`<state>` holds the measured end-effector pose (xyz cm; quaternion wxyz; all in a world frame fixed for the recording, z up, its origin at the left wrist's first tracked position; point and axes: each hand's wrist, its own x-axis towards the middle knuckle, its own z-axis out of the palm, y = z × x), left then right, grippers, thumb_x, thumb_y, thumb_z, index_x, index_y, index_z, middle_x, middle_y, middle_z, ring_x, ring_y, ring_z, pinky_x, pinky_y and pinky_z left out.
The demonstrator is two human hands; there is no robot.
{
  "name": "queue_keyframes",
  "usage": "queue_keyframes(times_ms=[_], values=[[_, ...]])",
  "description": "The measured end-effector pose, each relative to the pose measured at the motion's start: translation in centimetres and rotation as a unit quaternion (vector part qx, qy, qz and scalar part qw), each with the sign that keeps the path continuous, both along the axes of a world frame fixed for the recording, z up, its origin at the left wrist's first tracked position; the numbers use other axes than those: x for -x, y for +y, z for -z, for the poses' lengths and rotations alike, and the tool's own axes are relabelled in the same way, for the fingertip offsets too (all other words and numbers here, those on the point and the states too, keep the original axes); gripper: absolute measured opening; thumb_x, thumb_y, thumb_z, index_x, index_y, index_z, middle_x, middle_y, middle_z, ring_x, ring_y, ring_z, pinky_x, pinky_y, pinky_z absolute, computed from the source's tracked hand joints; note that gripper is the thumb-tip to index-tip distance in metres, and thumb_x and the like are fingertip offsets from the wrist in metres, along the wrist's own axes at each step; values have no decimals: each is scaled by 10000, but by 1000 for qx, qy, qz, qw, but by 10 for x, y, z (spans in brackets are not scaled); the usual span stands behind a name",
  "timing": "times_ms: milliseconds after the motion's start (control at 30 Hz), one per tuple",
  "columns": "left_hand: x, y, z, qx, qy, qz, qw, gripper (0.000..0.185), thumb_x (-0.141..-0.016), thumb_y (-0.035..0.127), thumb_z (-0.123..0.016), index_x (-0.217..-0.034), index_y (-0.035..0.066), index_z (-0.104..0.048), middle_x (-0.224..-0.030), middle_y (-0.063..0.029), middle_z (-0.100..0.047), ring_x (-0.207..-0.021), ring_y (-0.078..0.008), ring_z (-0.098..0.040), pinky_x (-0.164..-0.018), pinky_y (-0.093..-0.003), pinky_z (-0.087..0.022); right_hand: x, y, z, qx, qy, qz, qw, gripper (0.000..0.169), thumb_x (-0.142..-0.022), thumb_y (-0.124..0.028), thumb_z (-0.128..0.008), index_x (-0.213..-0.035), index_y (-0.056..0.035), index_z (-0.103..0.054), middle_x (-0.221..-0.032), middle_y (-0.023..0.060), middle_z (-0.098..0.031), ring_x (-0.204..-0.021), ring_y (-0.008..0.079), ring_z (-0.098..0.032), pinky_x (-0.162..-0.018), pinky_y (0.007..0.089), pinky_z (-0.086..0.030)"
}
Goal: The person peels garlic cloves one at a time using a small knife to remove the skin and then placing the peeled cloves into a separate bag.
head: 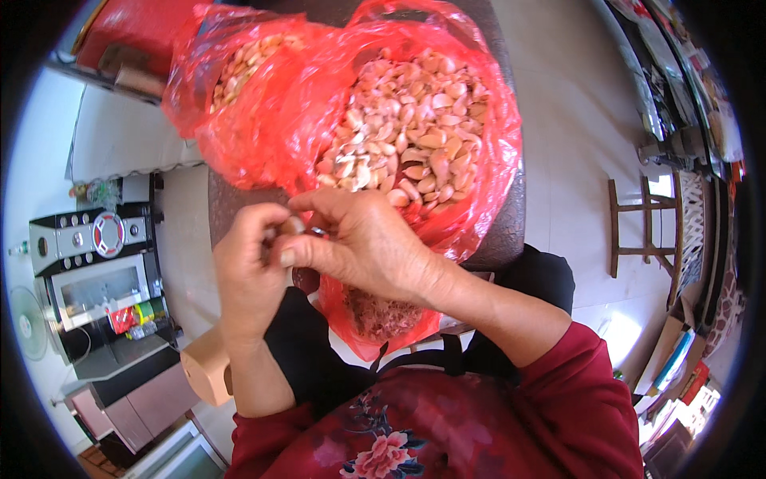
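Several garlic cloves sit in the curled fingers of my left hand (254, 263), in front of the red bags. My right hand (365, 242) meets it from the right, with a small shiny metal piece between its fingers; whether this is a blade or a ring I cannot tell. Unpeeled garlic cloves (440, 138) fill an open red plastic bag (502, 179) just beyond my hands. Pale cloves (257, 57) lie in a second red bag (239, 149) at the back left. Below my right wrist, another red bag (335, 323) holds garlic skins (386, 317).
The bags rest on a dark brown tabletop (497, 248). A wooden chair (646, 251) stands on the tiled floor (556, 120) at the right. A cabinet (143, 407) and a speaker unit (78, 239) are at the left. A tan cylindrical object (206, 365) is beside my left forearm.
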<state>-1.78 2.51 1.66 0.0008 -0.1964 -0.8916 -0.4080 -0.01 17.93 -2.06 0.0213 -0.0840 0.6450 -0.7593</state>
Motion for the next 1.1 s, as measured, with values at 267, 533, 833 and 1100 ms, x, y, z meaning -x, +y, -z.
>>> queue_keyframes(times_ms=[267, 533, 833, 1100], values=[[-9, 1, 9, 1, 149, 23, 989, 309, -661, -110, -620, -932, 22, -554, -817, -96, -572, -681, -209, -589, -579, -278, -479, -1, 5, -9, 63, -77, -76, 992, 182, -875, -54, -526, -1004, 49, -606, -801, 61, -649, -750, 71, -596, -658, 210, -506], [-13, -5, 14, -124, 159, 24, 979, 259, -698, -97, -637, -927, 13, -589, -847, -99, -582, -697, -170, -597, -589, -240, -491, -2, 7, -22, 74, -181, -130, 972, 160, -881, -103, -523, -962, -11, -627, -743, 14, -636, -569, -2, -495, -466, 147, -377], [-14, -20, 12, -124, 162, 43, 978, 85, -785, 9, -625, -866, -12, -618, -783, -73, -595, -665, -131, -575, -580, -229, -474, -5, -2, -20, 130, -212, -166, 954, 151, -872, -105, -512, -914, 9, -602, -722, 50, -636, -449, 6, -393, -398, 158, -300], [-17, -27, 11, -194, 61, 51, 978, 141, -785, 26, -624, -925, 9, -629, -853, -64, -568, -791, -135, -548, -673, -224, -454, -6, -8, -5, 320, -279, -226, 877, 132, -886, -118, -514, -936, -4, -558, -722, 99, -630, -381, 37, -339, -353, 175, -249]])
